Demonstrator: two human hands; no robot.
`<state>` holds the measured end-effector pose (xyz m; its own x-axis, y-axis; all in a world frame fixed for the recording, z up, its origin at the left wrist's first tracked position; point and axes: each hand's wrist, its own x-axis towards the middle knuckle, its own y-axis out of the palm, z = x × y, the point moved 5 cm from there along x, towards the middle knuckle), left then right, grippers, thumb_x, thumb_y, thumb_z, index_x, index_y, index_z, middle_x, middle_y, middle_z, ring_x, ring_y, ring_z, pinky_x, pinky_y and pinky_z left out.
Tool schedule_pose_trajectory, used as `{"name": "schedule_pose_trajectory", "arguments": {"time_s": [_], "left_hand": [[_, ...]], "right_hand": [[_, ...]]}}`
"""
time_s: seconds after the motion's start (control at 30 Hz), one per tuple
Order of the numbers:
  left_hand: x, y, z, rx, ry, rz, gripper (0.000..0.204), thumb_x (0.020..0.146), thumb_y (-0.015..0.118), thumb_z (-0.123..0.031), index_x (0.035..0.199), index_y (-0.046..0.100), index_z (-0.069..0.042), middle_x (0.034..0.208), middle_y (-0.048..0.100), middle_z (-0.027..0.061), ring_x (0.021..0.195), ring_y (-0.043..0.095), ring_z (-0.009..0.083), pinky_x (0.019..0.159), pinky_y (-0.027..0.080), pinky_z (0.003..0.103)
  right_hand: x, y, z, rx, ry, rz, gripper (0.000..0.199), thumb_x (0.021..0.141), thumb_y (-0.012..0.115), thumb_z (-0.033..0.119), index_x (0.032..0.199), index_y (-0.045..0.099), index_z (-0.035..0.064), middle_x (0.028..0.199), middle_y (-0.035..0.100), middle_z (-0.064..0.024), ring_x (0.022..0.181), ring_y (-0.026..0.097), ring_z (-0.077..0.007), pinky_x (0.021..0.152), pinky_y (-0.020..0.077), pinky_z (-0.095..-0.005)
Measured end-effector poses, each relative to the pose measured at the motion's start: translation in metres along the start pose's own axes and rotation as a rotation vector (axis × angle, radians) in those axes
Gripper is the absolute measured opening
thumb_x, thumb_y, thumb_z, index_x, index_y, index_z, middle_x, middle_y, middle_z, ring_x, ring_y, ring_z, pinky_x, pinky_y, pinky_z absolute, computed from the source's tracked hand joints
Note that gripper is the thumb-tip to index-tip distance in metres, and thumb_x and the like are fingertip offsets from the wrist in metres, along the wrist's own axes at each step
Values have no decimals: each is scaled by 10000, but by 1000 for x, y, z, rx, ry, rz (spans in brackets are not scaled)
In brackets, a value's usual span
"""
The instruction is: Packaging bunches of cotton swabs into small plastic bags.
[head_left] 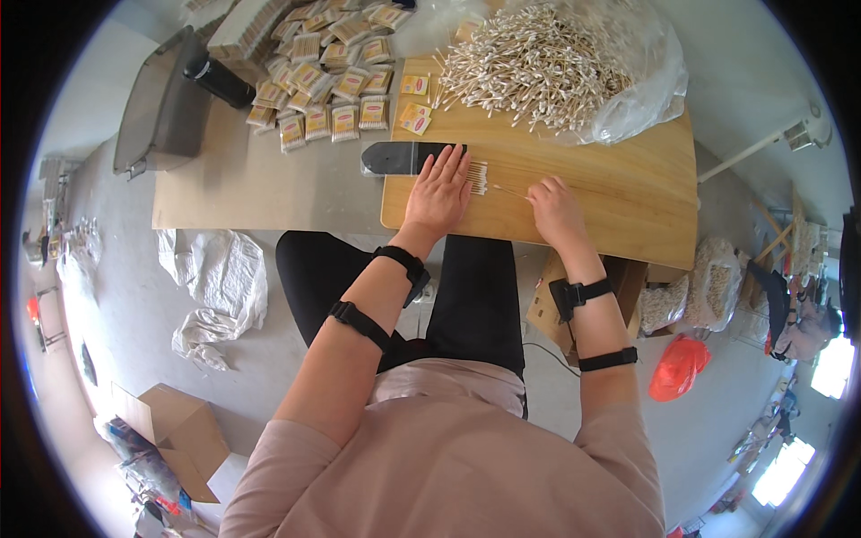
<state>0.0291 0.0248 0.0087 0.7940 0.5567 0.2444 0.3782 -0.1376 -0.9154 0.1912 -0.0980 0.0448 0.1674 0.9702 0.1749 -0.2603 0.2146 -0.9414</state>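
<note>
My left hand (438, 188) lies flat with its fingers stretched out. It rests over a flat black round-ended piece (391, 158), partly in clear plastic, and over one end of a short row of cotton swabs (480, 177). White tips of the row stick out beside the fingers; the rest is hidden under the palm. To the right, my right hand (557, 213) is closed in a pinch at the board's near part. A single cotton swab (511, 191) points left from its fingertips toward the row.
A big heap of loose cotton swabs (538, 67) spills from a clear plastic bag (641, 108) on the wooden board (628, 197). Packed swab packets (345, 121) pile up at the far left, with yellow cards (415, 118) beside them. A grey bin (157, 108) and black cylinder (220, 82) stand left.
</note>
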Motion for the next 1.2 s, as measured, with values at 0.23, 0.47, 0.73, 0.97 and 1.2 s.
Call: {"name": "schedule_pose_trajectory", "arguments": {"time_s": [0.23, 0.47, 0.73, 0.97, 1.2], "left_hand": [[0, -2, 1, -36, -13, 19, 525, 985, 411, -366, 1416, 407, -67, 1508, 350, 93, 1410, 291, 224, 1171, 190, 399], [2, -4, 1, -121, -26, -35, 505, 971, 449, -308, 1409, 406, -61, 1493, 363, 114, 1399, 307, 247, 1163, 219, 410], [-19, -36, 13, -385, -26, -405, 311, 897, 552, -54, 1205, 564, -20, 1265, 566, 133, 1163, 532, 340, 1000, 426, 420], [-49, -96, -42, -1167, -261, -111, 197, 941, 585, -108, 1119, 598, -25, 1019, 647, 86, 939, 631, 196, 844, 492, 298], [-66, -141, -55, -1682, -385, -238, 198, 919, 640, -86, 1098, 612, -4, 1027, 636, 23, 892, 600, 80, 786, 495, 217]], "right_hand": [[-7, -8, 2, 50, 215, -104, 202, 755, 693, 78, 901, 559, 44, 945, 618, -122, 954, 571, -330, 834, 479, -415], [19, 23, 0, -57, 327, -85, 295, 793, 651, 76, 1061, 538, 31, 966, 622, -175, 925, 596, -378, 779, 498, -453], [-8, 17, 12, 1317, 671, -73, 141, 917, 588, 69, 1045, 576, 11, 852, 624, -82, 772, 622, -192, 668, 496, -290], [-21, -49, 104, 1879, 518, -390, 107, 902, 624, 27, 1004, 592, 29, 859, 628, -64, 745, 605, -139, 656, 490, -252], [-26, -73, 150, 1799, 524, -378, 100, 882, 651, 13, 968, 599, 10, 887, 653, -92, 739, 622, -152, 639, 510, -268]]}}
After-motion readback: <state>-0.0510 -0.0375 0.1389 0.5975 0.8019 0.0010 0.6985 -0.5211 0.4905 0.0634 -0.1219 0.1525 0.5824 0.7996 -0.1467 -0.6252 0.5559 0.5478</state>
